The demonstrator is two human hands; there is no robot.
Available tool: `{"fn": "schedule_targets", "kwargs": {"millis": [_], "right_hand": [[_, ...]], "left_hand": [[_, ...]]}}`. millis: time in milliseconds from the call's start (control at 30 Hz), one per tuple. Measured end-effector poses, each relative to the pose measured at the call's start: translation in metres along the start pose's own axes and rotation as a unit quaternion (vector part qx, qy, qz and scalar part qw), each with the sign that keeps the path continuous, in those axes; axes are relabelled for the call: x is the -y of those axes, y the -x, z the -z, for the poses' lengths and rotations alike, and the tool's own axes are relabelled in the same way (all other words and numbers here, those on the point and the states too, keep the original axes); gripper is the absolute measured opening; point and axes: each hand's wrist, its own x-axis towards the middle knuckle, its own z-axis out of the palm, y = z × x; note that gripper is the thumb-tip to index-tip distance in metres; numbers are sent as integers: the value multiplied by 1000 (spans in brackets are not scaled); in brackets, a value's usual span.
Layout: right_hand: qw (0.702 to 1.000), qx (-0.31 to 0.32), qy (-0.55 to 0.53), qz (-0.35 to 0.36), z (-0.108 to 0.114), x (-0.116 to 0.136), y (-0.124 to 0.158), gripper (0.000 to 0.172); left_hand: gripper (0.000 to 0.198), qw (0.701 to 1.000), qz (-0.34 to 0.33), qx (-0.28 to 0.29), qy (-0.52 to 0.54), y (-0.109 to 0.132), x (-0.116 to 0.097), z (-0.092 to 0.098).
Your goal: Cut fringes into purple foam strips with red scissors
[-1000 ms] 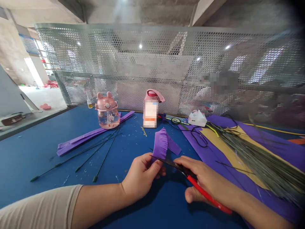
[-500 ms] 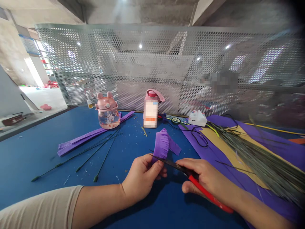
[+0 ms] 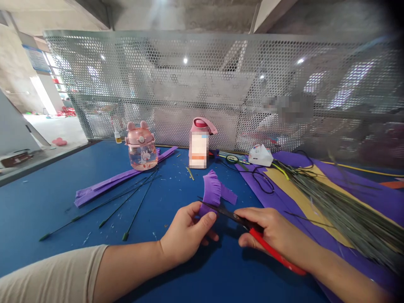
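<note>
My left hand [image 3: 187, 235] pinches the near end of a folded strip of purple crepe paper [image 3: 212, 190], whose far edge is cut into a fringe. My right hand [image 3: 277, 235] grips red-handled scissors [image 3: 252, 232]. Their dark blades point left and meet the paper just above my left thumb. Both hands hover low over the blue table [image 3: 47, 198].
Several green wire stems [image 3: 126, 202] and a long purple crepe strip [image 3: 116, 180] lie to the left. A pink bottle [image 3: 141, 145] and a pink-capped bottle [image 3: 199, 143] stand at the back. Purple and yellow sheets [image 3: 303, 198] with a bundle of thin green stems [image 3: 344, 210] lie on the right.
The scissors and my right hand have shifted slightly left and up along the paper; the blades have closed a little on the strip. My left hand keeps its hold.
</note>
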Motion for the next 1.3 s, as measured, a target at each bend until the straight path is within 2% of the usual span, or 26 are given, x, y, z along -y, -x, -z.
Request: {"fn": "schedule_targets", "kwargs": {"millis": [100, 233, 300, 800, 1000, 1300], "right_hand": [[1000, -14, 15, -2, -1, -3, 0, 28], [1000, -21, 22, 8, -4, -12, 0, 56], [1000, -9, 22, 8, -5, -14, 0, 59], [1000, 4, -24, 8, -6, -6, -1, 48], [1000, 4, -15, 18, -7, -5, -2, 35], [1000, -4, -7, 23, -6, -3, -1, 33]], "left_hand": [[39, 1000, 11, 9, 10, -1, -1, 1], [40, 999, 4, -25, 30, -2, -1, 2], [40, 999, -2, -37, 35, -2, -1, 2], [38, 999, -29, -18, 8, -1, 3, -1], [36, 999, -36, -11, 10, -1, 3, -1], [33, 1000, -25, -10, 9, 0, 2, -1]]}}
